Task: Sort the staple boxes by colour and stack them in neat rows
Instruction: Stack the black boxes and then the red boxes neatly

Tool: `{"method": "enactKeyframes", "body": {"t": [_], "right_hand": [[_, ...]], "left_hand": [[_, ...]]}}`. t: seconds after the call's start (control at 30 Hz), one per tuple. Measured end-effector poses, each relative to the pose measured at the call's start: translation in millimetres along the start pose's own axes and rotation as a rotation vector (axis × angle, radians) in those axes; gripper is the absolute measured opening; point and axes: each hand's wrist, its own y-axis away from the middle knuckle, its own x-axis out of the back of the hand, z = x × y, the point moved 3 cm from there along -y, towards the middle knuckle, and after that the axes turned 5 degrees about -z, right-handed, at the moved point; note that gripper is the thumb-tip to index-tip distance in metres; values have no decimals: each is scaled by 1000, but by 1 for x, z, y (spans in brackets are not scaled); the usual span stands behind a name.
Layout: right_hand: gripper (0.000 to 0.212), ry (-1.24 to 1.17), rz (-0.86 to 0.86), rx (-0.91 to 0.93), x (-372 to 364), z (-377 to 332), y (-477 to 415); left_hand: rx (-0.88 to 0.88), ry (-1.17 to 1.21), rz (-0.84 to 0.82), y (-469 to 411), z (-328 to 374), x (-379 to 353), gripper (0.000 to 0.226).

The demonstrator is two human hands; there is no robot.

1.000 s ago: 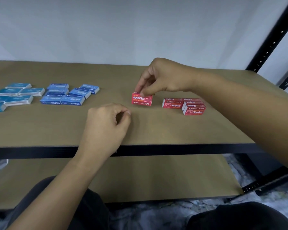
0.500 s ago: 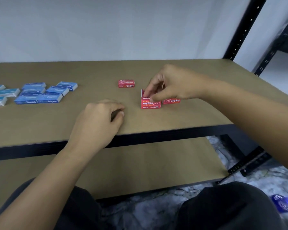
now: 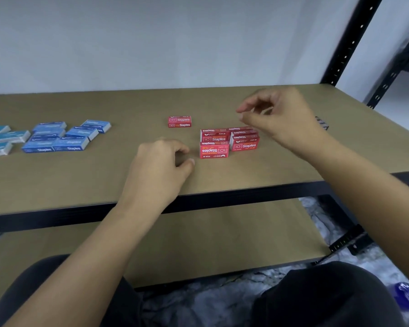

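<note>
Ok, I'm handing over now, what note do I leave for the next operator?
Left hand rests near the table edge, fingers loosely curled, nothing in its grip. Right hand is raised above the red cluster, empty.
The red cluster is several boxes packed together mid-table. A lone red box lies apart, behind and left of it. Blue boxes lie loosely grouped at left, paler blue ones at the far left edge.
Done: colours separated.
Left: bring in the lone red box, square the red rows, straighten and stack the blues.
</note>
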Motion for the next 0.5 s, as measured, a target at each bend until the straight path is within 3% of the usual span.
{"method": "enactKeyframes", "body": {"t": [0.1,0.33,0.5], "right_hand": [[5,87,71,-12,2,15,28],[12,306,-6,77,4,38,72],[19,274,-36,71,6,46,76]], "left_hand": [[39,49,-17,-6,10,-7,24],[114,51,-62,-12,10,-11,27],[149,94,-47,-15,19,-13,14]]}}
